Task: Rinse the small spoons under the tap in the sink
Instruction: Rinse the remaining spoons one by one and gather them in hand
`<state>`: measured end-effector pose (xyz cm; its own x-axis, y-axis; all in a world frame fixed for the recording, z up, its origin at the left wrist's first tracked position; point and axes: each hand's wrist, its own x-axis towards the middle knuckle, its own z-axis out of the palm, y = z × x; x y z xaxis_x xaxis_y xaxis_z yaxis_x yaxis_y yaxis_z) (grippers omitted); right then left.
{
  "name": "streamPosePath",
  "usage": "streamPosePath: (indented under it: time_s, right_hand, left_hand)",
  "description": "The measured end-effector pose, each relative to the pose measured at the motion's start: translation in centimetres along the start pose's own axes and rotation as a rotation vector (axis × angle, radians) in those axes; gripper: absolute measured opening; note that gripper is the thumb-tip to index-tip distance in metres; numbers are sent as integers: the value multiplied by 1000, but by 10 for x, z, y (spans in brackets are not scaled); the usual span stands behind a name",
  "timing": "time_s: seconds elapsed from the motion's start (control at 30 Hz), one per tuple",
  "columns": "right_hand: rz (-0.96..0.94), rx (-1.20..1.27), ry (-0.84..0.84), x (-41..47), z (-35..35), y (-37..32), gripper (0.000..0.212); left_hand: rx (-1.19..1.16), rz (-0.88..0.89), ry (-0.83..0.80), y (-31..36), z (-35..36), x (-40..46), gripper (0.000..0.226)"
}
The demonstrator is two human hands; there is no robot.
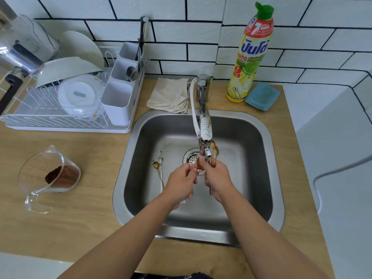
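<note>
Over the steel sink (257,127), just beneath the nozzle of the tap (205,129), both hands meet. The right hand (216,177) is curled round a small bundle of spoons (213,153), their gold bowls sticking up beside the tap head and a handle end poking out below the palm. The left hand (182,183) has its fingers bent in, pinching a gold spoon bowl (198,162) right at the nozzle — whether that spoon belongs to the bundle I cannot tell. Two more spoons (160,172) lie on the sink floor to the left of the drain (190,157), one gold, one silver, side by side.

On the wooden bench (90,208), a clear measuring jug (50,174) with brown grounds in it sits left of the sink. A white dish rack (66,103) with plates and a cutlery holder stands behind it. A folded cloth (169,95), a bottle of dish soap (251,55) and a blue sponge (262,96) line the tiled wall.
</note>
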<state>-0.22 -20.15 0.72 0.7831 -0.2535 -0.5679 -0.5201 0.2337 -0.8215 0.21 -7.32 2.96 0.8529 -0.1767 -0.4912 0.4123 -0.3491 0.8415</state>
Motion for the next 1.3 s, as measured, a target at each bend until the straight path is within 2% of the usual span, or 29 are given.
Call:
streamPosePath:
  time_s: [0.07,0.2,0.33,0.47,0.57,0.63,0.67,0.73,0.8,0.9,0.97,1.07,1.13,1.2,1.27,1.3]
  right_hand:
    - [-31,2,-32,-3,0,0,13]
    - [6,-8,67,-1,0,-3,25]
    - [-40,-62,6,-6,2,-6,14]
    - [-11,-33,54,-2,1,-8,15]
    - [-14,33,-35,0,1,-5,8]
    - [5,101,-128,0,-3,-6,13]
    - [23,160,-185,1,-6,-6,19]
    - [53,240,-282,5,-13,-6,32]
    - [66,226,-261,7,-16,-4,28]
    - [59,139,-137,11,-13,0,14]
    - [50,100,-84,12,-11,2,17]
    - [50,178,-163,10,-12,2,20]
    - [34,290,-294,9,-15,3,20]
    - [20,363,-391,7,-18,1,19]
    - [5,378,-417,5,-19,-1,13]
    - [3,366,-371,5,-18,-2,10]
  left_hand:
    - [41,13,-1,0,0,0,20]
    - [72,47,-1,-1,5,-1,19]
    - [51,40,51,-2,6,3,20]
    - [57,49,34,0,6,4,16]
    - [58,44,41,3,3,3,19]
    - [65,23,18,4,0,2,22]
    - [21,-5,-20,4,-1,2,23]
    - [-215,-100,-136,4,-6,1,25]
    - [-349,-144,-220,5,-12,1,25]
    - [-158,-87,-212,2,-16,1,27]
    - [20,-32,-185,1,-16,2,28]
    - [103,-7,-156,2,-18,3,29]
    - [-67,-52,-205,4,-19,2,30]
    - [-368,-146,-292,6,-22,2,28]
    - [-597,-241,-376,7,-25,1,26]
    - [-633,-258,-401,7,-25,0,26]
